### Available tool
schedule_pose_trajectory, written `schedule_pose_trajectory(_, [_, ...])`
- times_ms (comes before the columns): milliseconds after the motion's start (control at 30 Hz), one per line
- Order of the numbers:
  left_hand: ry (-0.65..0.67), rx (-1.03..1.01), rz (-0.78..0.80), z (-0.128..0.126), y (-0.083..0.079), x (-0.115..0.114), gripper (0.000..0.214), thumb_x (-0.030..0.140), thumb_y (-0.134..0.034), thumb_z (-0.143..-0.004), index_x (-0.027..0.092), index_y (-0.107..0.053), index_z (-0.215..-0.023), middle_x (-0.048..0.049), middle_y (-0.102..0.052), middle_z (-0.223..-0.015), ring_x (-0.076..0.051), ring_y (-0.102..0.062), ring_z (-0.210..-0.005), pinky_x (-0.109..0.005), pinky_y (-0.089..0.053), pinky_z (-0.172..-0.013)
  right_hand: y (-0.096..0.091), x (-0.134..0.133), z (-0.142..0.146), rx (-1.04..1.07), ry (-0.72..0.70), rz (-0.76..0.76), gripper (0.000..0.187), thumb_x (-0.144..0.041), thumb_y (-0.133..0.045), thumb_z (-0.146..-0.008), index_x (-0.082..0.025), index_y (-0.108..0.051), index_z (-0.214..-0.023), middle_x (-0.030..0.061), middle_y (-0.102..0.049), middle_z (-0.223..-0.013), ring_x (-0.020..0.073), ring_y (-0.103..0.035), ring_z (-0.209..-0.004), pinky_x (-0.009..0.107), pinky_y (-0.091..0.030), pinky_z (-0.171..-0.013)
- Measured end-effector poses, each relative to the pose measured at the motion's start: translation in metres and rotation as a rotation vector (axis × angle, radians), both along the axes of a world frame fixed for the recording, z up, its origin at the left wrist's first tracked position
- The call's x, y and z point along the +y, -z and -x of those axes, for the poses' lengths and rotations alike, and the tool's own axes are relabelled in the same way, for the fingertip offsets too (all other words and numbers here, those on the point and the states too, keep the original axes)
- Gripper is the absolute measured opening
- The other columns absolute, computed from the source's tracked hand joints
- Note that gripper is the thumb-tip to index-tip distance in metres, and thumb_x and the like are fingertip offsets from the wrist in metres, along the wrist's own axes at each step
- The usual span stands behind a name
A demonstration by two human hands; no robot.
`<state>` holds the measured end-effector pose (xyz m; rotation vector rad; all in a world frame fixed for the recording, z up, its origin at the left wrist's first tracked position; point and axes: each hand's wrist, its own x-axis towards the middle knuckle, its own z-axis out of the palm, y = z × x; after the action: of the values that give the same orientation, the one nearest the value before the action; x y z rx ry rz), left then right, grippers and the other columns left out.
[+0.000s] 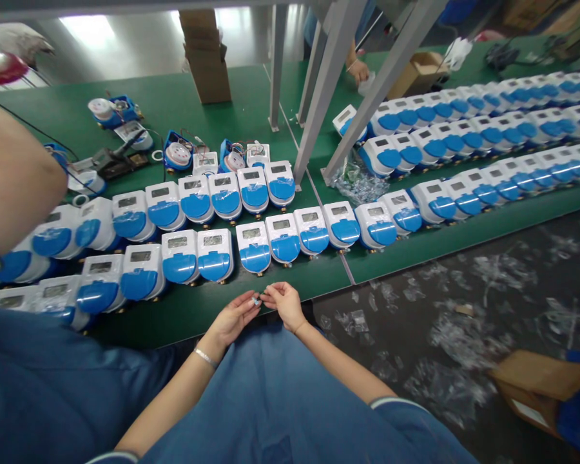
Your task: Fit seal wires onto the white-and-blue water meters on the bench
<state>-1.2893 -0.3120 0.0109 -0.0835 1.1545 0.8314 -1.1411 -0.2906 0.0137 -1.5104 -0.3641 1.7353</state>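
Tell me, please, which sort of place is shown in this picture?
Likely a factory assembly area: long rows of matching blue-and-white devices line a green workbench, opened units show their wiring, and clear plastic scraps litter the dark floor.

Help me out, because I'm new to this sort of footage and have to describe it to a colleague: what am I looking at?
There's no machine here: the two bare hands belong to the person wearing the camera. The single picture comes from their head, looking forward and down.

On the green table stand rows of white-and-blue units, many with a small display window. A few opened units lie behind them, and there's a clear bag of small parts.

The fingers of the left hand hold a small piece. The right hand pinches right beside it; whether it grips the piece too is too small to tell.

The hand across the table is another person's.
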Motion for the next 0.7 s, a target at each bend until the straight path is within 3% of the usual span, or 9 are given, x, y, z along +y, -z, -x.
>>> schedule_pose_trajectory(400, [-0.010,-0.015,-0.015,0.0014,0.0032,-0.0028,0.027,-0.001,-0.061,-0.075,0.010,-0.062,-0.100,-0.0103,-0.069,-0.091,-0.015,-0.068,-0.082,-0.026,-0.055,-0.080,0.0035,-0.0016,0.0006,0.005,-0.008,-0.009,0.035,-0.035,-0.074,-0.064,-0.016,-0.051,-0.082,0.0025,-0.066,-0.075,0.0172,-0.069,-0.066,0.025,-0.054,-0.059])
schedule_pose_trajectory(700, [0.038,0.079,-0.030,-0.0004,0.0042,0.0006,0.018,0.002,-0.068,-0.072,0.011,-0.067,-0.087,-0.0088,-0.070,-0.084,-0.013,-0.067,-0.079,-0.021,-0.053,-0.078,0.0083,-0.0021,0.0038,-0.149,-0.108,-0.111,0.028,-0.036,-0.070,-0.067,-0.016,-0.055,-0.079,0.0024,-0.066,-0.071,0.0176,-0.068,-0.067,0.025,-0.052,-0.058])
